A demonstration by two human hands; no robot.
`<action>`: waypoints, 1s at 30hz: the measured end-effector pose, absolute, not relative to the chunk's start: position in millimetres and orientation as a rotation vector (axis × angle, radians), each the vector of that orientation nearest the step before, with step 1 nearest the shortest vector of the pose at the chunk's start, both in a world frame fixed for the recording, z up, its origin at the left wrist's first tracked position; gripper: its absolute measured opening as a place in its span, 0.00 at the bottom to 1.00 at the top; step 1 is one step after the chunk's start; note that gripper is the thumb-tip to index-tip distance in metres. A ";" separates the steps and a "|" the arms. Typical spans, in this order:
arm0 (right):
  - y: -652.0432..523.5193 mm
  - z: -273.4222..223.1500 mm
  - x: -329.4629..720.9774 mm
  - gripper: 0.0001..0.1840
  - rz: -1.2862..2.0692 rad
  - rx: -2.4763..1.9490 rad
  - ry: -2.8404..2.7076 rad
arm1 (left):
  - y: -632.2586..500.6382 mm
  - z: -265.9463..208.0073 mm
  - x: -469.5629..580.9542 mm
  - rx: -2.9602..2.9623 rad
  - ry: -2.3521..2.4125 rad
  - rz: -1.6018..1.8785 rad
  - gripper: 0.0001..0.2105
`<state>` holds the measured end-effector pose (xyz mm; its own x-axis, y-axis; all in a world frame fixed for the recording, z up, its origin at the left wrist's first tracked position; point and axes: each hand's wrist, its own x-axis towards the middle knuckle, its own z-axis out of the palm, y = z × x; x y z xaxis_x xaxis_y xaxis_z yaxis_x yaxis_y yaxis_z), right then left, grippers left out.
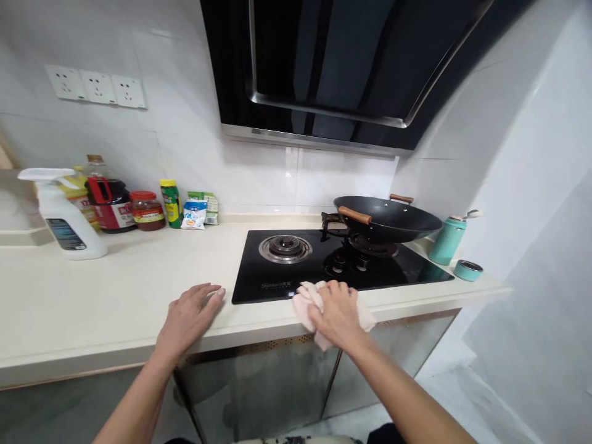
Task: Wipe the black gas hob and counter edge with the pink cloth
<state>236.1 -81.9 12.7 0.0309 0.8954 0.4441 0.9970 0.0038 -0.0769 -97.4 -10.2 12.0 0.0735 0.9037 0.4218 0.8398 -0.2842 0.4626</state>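
Note:
My right hand (338, 313) grips a pale pink cloth (305, 306), pressing it at the front edge of the black gas stove (319, 271). Part of the cloth hangs over the counter's lip. Left of the stove, my left hand (190, 314) rests on the cream countertop (139, 290) with its fingers stretched out and nothing in it. A round burner (285, 248) shows on the stove's left side. On the right burner sits a black wok (393, 219) with wooden handles.
A white spray bottle (69, 216), a dark sauce jug (111, 206), a red-lidded jar (147, 211), a green shaker (171, 203) and seasoning packets (194, 214) stand at left. Rightward are a teal bottle (448, 240) and teal cup (468, 270). A range hood (319, 68) hangs above.

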 end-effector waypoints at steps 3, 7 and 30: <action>-75.0 15.6 178.6 0.28 -0.236 -1.716 -2.079 | -10.4 12.3 -98.1 2.190 1.803 1.050 0.28; -68.0 15.6 109.0 0.42 -0.164 -1.398 -2.306 | -10.0 15.2 -100.8 2.119 1.755 1.082 0.29; -86.5 6.3 329.9 0.27 -0.290 -2.168 -1.351 | -0.8 -11.5 -121.4 2.386 1.505 0.985 0.22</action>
<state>329.9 -86.5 6.3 0.4681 0.7551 0.4591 0.8769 -0.3330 -0.3466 -121.4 -0.8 -11.5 0.2795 0.8503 0.4460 0.7493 -0.4836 0.4525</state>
